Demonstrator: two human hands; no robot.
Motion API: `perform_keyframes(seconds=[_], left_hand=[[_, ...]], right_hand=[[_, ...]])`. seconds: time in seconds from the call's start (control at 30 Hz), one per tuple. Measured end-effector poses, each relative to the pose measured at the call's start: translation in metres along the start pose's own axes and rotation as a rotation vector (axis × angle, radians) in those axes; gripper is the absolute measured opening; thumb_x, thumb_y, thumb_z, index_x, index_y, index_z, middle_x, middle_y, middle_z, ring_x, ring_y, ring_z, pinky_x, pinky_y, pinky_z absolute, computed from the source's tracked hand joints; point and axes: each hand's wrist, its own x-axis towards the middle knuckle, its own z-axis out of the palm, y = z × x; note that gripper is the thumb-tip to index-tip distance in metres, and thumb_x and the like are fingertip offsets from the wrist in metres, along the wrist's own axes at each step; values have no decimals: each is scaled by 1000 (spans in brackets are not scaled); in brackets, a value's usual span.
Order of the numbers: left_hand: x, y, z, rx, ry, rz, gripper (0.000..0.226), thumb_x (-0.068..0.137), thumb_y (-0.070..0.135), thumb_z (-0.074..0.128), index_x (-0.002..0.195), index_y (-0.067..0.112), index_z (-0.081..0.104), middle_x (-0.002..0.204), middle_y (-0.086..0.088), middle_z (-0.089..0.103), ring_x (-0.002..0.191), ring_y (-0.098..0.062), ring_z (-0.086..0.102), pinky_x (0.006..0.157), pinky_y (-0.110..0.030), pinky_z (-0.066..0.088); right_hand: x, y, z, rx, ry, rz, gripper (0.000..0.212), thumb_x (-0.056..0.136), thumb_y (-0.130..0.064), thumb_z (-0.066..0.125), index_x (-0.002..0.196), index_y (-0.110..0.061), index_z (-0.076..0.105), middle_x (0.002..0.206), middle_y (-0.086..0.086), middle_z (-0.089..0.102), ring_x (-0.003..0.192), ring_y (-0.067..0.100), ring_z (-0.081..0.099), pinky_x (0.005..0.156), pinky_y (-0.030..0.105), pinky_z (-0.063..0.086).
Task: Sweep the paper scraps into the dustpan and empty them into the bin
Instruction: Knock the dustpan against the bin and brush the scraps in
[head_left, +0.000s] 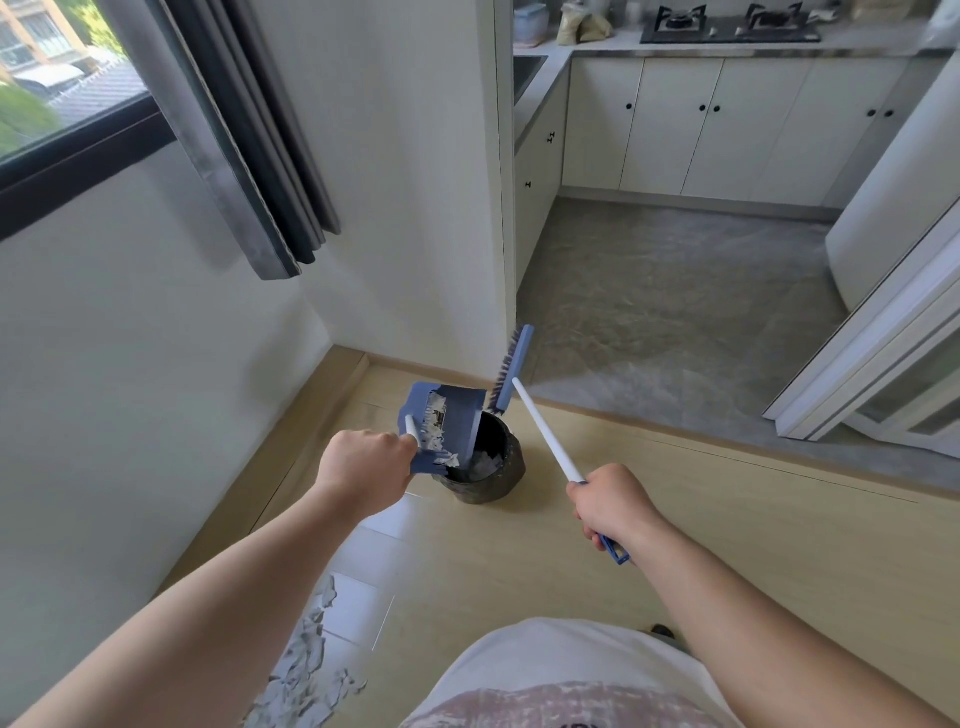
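A blue dustpan (457, 415) is held tilted over the mouth of a dark round bin (493, 475), its lower edge just inside the rim. White paper scraps (435, 421) are seen clinging to the pan's inner face, and more are lying inside the bin. The bin is set on the pale wooden floor (727, 545), near a white wall corner (415, 208) and the skirting at its foot.

The pan's short white handle is gripped by the left hand (363, 467), closed into a fist around it; the pan lies just beyond the knuckles. The long white handle of a broom (543, 428) is gripped by the right hand (610, 504), fingers curled tightly round its blue end. The blue broom head is raised off the floor, just beside the bin's far rim and close to the wall corner.

A further heap of torn scraps (306, 670) is left on the floor under the left forearm, well apart from the bin.

One dustpan, one broom and one bin are counted; the scraps are too many to count. A grey curtain (249, 135) and kitchen cabinets (701, 124) are seen beyond.
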Motion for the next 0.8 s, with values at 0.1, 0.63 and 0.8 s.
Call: perform_keyframes(seconds=[0.1, 0.63, 0.8], left_hand=[[-2, 0, 4, -22, -13, -31, 24, 99, 42, 44, 100, 23, 61, 88, 4, 70, 78, -25, 70, 57, -28, 38], [2, -8, -2, -11, 13, -75, 25, 99, 43, 45, 103, 24, 61, 91, 5, 71, 83, -24, 71, 58, -28, 38], [2, -9, 0, 23, 14, -14, 23, 98, 41, 46, 102, 24, 61, 89, 4, 71, 80, -24, 71, 57, -28, 37]], right_hand=[[-1, 2, -2, -2, -1, 2, 32, 95, -21, 52, 96, 8, 64, 60, 13, 56, 46, 26, 48, 48, 28, 43], [-1, 10, -3, 8, 4, 16, 31, 95, -21, 53, 99, 8, 63, 62, 13, 56, 47, 26, 48, 49, 29, 43], [-4, 10, -3, 3, 4, 10, 31, 96, -21, 52, 99, 8, 63, 62, 13, 56, 48, 27, 48, 49, 29, 43]])
